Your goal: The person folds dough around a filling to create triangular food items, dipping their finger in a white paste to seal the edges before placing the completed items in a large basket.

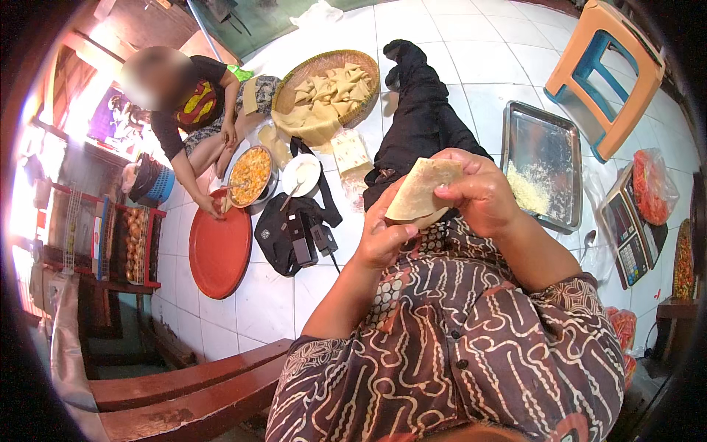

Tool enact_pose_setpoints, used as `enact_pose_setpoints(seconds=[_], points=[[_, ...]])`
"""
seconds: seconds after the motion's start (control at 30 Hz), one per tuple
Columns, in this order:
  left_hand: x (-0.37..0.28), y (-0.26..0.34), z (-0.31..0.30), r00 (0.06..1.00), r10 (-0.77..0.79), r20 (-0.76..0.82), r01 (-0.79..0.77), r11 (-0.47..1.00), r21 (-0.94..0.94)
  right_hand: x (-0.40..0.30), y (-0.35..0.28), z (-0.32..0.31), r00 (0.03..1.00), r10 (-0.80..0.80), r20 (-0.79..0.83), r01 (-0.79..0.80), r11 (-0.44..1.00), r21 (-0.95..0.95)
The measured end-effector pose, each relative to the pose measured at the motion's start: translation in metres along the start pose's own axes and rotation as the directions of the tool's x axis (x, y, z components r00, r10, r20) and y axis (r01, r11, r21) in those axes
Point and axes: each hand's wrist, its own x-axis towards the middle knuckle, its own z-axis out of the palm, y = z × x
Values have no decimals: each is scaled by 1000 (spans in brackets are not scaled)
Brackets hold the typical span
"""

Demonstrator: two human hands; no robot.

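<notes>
Above my lap, both hands hold a folded sheet of pale pastry wrapper. My left hand grips its lower left edge, thumb in front. My right hand pinches its right side between thumb and fingers. Along the bottom the layers stand slightly apart; what lies inside is hidden. Beyond my hands, a woven bamboo tray carries several folded triangular pastries and a stack of flat wrappers. A bowl of orange-yellow filling with a spoon stands to the left, beside a white bowl of paste.
Another person sits at left, one hand over a red round tray. A black bag with small devices lies on the tiles. At right are a metal tray with white shreds, a plastic stool and a digital scale.
</notes>
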Motion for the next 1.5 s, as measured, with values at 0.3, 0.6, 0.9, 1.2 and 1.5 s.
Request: enact_pose_setpoints(seconds=[0.3, 0.6, 0.9, 1.2, 1.5], points=[[9, -6, 12, 993, -2, -120, -39, 940, -339, 0, 6, -6, 988, -145, -48, 135, 978, -157], [11, -4, 5, 992, -113, -62, 48, 770, -636, 9, 20, -13, 459, -638, 619, 634, -253, -731], [12, 5, -5, 989, -129, -74, 49, 755, -654, 7, 39, -11, 476, -467, 745, 608, -437, -663], [9, 4, -13, 973, -148, -177, 2, 774, -633, 5, 26, -16, 573, -411, 709, 700, -204, -684], [15, 5, 17, 943, 103, -315, -208, 924, -320, 17, 41, -30, 1000, 8, 12, -5, 975, -221]])
